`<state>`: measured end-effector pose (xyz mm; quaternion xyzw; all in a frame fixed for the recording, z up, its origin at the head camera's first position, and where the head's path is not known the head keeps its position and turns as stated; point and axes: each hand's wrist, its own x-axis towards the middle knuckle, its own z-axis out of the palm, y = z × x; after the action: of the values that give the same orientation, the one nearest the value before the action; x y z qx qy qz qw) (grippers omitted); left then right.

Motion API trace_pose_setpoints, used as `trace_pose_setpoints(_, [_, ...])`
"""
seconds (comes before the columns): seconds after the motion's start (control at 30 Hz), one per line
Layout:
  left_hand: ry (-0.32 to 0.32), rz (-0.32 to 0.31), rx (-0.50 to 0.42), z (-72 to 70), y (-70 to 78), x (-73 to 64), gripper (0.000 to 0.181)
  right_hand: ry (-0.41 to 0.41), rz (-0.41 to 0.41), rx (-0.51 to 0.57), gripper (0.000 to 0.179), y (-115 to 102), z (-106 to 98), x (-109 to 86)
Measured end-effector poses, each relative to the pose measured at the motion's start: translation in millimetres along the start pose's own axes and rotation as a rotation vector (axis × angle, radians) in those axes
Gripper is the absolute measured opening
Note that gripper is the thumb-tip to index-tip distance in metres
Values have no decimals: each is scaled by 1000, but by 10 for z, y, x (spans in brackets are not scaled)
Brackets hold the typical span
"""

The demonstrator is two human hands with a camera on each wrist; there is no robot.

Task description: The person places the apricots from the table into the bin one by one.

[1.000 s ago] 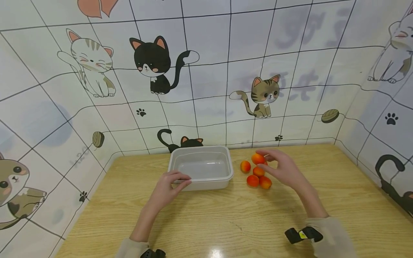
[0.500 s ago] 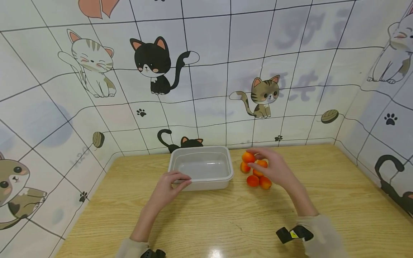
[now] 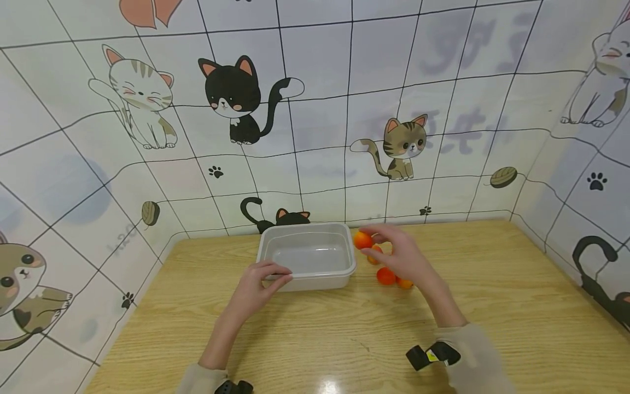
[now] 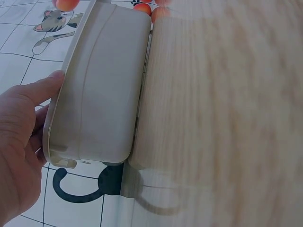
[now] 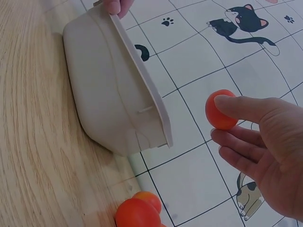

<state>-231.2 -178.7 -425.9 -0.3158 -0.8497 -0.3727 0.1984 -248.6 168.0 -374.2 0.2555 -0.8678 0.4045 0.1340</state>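
A small, round orange-red fruit (image 3: 362,239) is pinched between the thumb and fingers of my right hand (image 3: 401,253), just off the right rim of a light grey plastic container (image 3: 320,282). In the right wrist view that fruit (image 5: 218,116) shows above the table, level with the container's rim. My left hand (image 3: 256,287) grips the container's near-left rim, thumb on the outside; the left wrist view shows the thumb on the rim. Nothing shows inside the container. More of the same fruits (image 3: 386,276) lie on the table beneath my right hand, partly hidden by it.
The wooden table (image 3: 315,339) ends at a wall (image 3: 315,180) with cat drawings, close behind the container. Side walls rise left and right. Each wrist carries a black strapped-on device (image 3: 433,354).
My right hand has moved left with the fruit, from over the fruit cluster to the container's right edge. My left hand and the container have stayed put.
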Motion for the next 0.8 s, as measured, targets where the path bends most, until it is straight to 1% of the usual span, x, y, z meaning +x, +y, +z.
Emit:
trace_pose_setpoints(0.3, [-1, -9, 0, -3, -3, -3, 7, -2, -39, 27, 43, -62, 178, 29])
trace_pose_setpoints(0.57, [-4, -15, -5, -14, 2, -7, 8, 28, -86, 53, 43, -113, 314, 73])
trace_pose_setpoints(0.8, [9, 5, -5, 3, -15, -1, 7, 16, -54, 64, 43, -135, 422, 114])
